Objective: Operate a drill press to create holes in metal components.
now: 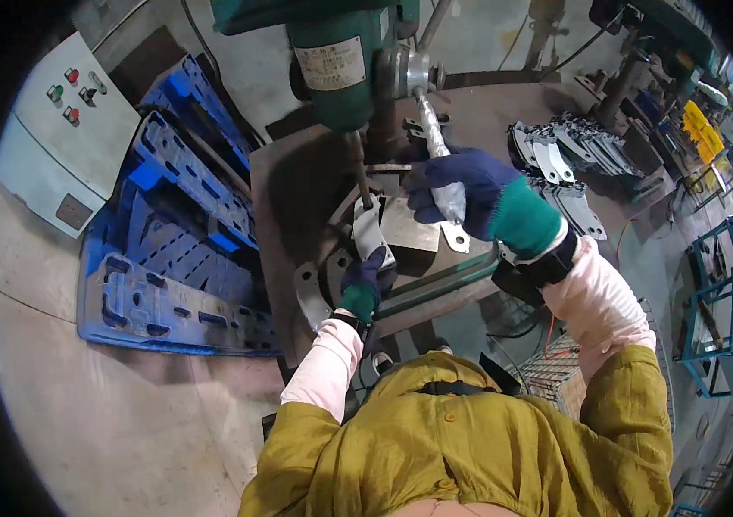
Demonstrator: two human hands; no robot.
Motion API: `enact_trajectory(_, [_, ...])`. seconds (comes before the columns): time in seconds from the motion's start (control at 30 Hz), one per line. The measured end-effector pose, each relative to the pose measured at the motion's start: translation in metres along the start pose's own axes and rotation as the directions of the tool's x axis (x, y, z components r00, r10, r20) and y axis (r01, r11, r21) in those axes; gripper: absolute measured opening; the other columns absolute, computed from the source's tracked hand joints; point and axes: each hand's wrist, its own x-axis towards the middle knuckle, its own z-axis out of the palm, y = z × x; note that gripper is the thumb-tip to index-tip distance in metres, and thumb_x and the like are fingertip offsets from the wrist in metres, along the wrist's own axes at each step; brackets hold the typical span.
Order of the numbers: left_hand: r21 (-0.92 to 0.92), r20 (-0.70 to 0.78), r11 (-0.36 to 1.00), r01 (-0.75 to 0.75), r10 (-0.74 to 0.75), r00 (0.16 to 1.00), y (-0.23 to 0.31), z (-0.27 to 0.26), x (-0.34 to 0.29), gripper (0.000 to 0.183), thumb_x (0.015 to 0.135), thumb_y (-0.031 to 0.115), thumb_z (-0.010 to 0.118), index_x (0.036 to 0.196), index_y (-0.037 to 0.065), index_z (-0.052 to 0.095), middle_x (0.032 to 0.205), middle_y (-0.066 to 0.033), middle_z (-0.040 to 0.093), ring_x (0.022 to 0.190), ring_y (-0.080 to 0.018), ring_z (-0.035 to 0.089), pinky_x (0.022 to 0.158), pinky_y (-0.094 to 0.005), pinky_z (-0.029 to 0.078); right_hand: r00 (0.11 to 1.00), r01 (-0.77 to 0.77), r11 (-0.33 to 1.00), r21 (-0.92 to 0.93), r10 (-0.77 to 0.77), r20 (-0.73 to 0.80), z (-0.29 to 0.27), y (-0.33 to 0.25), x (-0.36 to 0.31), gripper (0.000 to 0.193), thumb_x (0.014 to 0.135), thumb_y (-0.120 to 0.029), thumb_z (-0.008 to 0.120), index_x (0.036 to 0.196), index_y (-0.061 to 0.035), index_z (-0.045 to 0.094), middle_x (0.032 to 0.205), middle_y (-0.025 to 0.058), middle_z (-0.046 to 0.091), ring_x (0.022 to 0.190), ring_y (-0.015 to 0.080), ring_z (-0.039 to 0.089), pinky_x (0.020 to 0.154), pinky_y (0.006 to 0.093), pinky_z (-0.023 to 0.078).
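My left hand (363, 283), in a dark blue glove with a green cuff, is closed on the near end of a curved flat metal plate (370, 229). The far end of that plate lies beneath the spindle (360, 168) of a green drill press (332, 65). My right hand (474, 183), gloved alike, wraps round the press's feed lever (432, 125), which is covered in silvery wrapping. Beside my left hand lies another metal plate (310, 293). The holed end of a further plate (456, 238) shows below my right hand. Whether the spindle's tip touches the work is too small to tell.
Piles of similar metal plates (556, 159) cover the right of the work table (487, 108). Blue plastic pallets (177, 293) and a control box (73, 129) stand at left. A wire basket (556, 375) is low on the right, with a teal rack (728, 293) beyond.
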Motion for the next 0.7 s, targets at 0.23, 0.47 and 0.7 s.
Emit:
enact_trajectory(0.23, [-0.009,-0.148,1.000,0.002,-0.003,0.989,0.002,0.010,-0.007,0.045,0.082,0.040,0.075,0.103,0.001,0.065,0.093,-0.0098,0.068,0.067,-0.0207,0.068,0.059,-0.0319,0.059,0.892,-0.130,0.962,-0.238,0.009,-0.452,0.014,0.023,0.023,0.025,0.084,-0.015,0.065,0.101,0.0030,0.063,0.073,0.0089,0.063,0.056,0.0170,0.062,0.052,0.0299,0.052])
enact_trajectory(0.47, [0.092,-0.137,0.989,0.120,-0.106,0.985,-0.007,0.006,0.015,0.036,0.080,0.039,0.077,0.097,0.008,0.068,0.086,-0.0049,0.070,0.066,-0.0202,0.067,0.059,-0.0360,0.056,0.778,-0.116,0.899,-0.422,-0.182,-0.601,-0.030,0.069,0.042,0.025,0.078,-0.020,0.064,0.095,-0.0008,0.067,0.071,0.0089,0.064,0.059,0.0158,0.060,0.055,0.0322,0.049])
enact_trajectory(0.7, [0.926,0.134,0.284,-0.248,0.367,0.921,-0.034,-0.052,0.050,0.035,0.077,0.016,0.074,0.111,0.015,0.067,0.101,-0.0088,0.071,0.087,-0.0287,0.067,0.082,-0.0355,0.054,0.720,-0.204,0.734,-0.648,-0.335,-0.607,-0.043,0.086,0.059,0.035,0.076,-0.030,0.066,0.103,-0.0071,0.069,0.090,0.0193,0.070,0.087,0.0348,0.068,0.079,0.0410,0.053])
